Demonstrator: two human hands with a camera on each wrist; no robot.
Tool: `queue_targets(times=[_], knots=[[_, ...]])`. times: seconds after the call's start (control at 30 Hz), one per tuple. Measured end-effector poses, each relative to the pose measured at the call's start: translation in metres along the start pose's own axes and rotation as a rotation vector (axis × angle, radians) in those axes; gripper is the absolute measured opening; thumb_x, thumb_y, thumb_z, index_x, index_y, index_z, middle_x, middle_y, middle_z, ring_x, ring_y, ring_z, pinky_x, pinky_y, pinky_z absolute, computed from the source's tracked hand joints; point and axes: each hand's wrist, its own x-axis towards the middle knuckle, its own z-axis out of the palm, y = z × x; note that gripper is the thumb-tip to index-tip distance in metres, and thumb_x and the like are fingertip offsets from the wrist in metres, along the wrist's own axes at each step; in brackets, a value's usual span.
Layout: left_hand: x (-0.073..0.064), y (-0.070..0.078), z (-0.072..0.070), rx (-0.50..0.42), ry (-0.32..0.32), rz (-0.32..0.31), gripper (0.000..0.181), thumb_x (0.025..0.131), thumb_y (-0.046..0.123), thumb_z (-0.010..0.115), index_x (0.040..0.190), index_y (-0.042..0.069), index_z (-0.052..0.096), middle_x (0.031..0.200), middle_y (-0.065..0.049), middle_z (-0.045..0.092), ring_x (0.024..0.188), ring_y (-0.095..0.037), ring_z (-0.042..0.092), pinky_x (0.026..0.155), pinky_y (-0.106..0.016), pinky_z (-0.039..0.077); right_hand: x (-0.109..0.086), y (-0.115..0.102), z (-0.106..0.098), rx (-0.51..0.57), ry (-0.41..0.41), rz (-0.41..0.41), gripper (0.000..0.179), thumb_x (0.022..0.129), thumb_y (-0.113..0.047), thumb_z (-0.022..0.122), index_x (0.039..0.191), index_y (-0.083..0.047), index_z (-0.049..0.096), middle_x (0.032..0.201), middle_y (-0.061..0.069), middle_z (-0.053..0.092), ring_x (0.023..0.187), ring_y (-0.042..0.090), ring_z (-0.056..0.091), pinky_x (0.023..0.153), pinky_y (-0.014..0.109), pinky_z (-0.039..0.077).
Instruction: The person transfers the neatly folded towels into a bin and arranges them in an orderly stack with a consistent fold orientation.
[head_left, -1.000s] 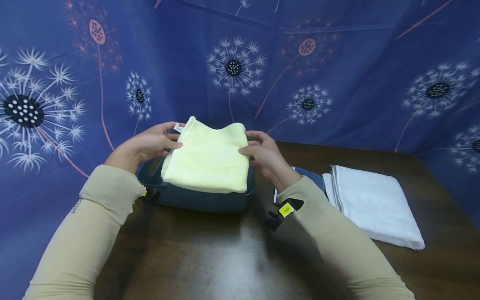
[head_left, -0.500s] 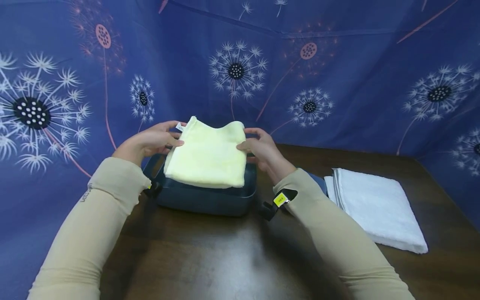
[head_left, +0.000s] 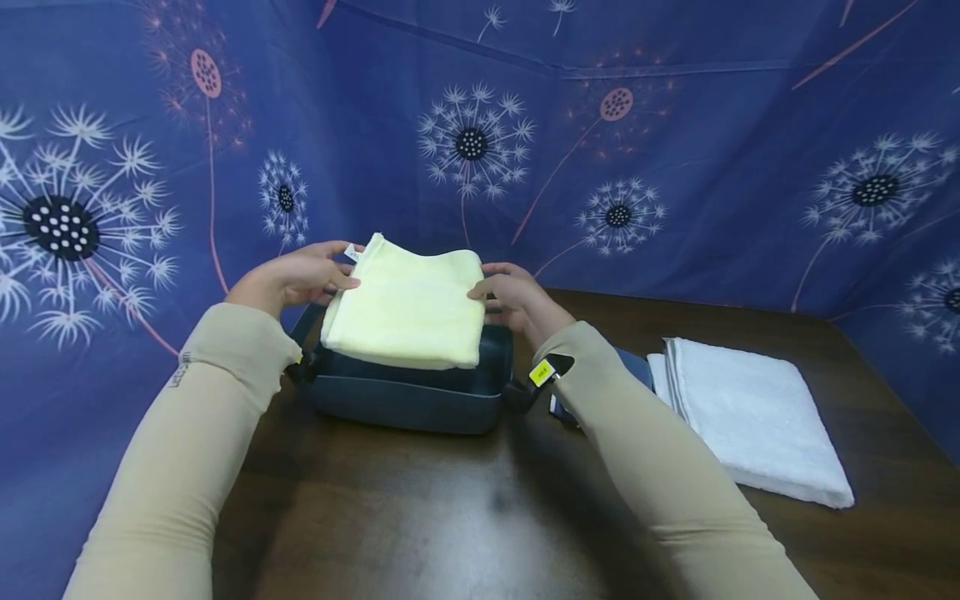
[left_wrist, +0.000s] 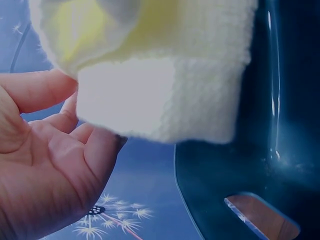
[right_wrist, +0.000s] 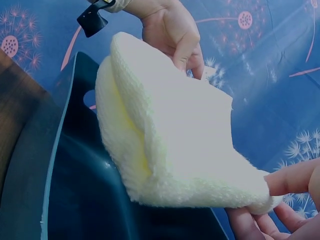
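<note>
A folded pale yellow towel hangs tilted over a dark blue plastic bin, covering part of its opening. My left hand pinches the towel's left side, thumb on the front face and fingers behind, beside a small white tag. On the opposite side my right hand pinches the towel the same way. In the right wrist view the towel sags between both hands above the bin's inner wall. The left wrist view shows the towel's folded edge next to the left thumb and fingers.
A folded white towel lies on the brown wooden table at the right. Beside it, a dark blue item is partly hidden behind the right forearm. A blue dandelion-print cloth hangs behind the table.
Both hands shift slightly left with the yellow towel over the last half second, showing more of the bin's inside. The head view has also moved a little since the first frame.
</note>
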Motion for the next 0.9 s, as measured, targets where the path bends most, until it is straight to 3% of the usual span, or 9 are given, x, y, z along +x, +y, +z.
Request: queue_targets(times=[0.3,0.63,0.9], knots=[[0.015,-0.008,-0.004,0.039,-0.016,-0.051,0.066,0.093,-0.003,0.05,0.147,0.01,0.014,0.135,-0.024,0.036,0.081,-0.017,0.062,0.074,-0.038,0.053,0.016,0.006,0.005,-0.067,0.013,0.044,0.052,0.08,0.013,0.058,0.124,-0.012,0.044,0.122,0.012,0.047,0.092,0.03,0.056,0.06,0.035,0.051],[0.028,-0.012,-0.004,0.091,-0.022,-0.101,0.063,0.094,-0.002,0.048,0.146,0.011,0.016,0.131,-0.02,0.04,0.086,-0.019,0.061,0.076,-0.039,0.052,0.026,0.007,0.008,-0.138,0.022,0.086,0.052,0.081,0.012,0.057,0.125,-0.011,0.041,0.129,0.011,0.041,0.102,0.033,0.055,0.079,0.044,0.05],[0.033,-0.012,0.002,0.172,-0.047,-0.168,0.06,0.094,-0.002,0.048,0.145,0.01,0.018,0.121,-0.019,0.041,0.091,-0.023,0.058,0.077,-0.041,0.051,0.028,0.012,0.01,-0.219,-0.011,0.133,0.053,0.081,0.011,0.056,0.125,-0.011,0.036,0.127,0.011,0.041,0.088,0.03,0.056,0.075,0.042,0.051]])
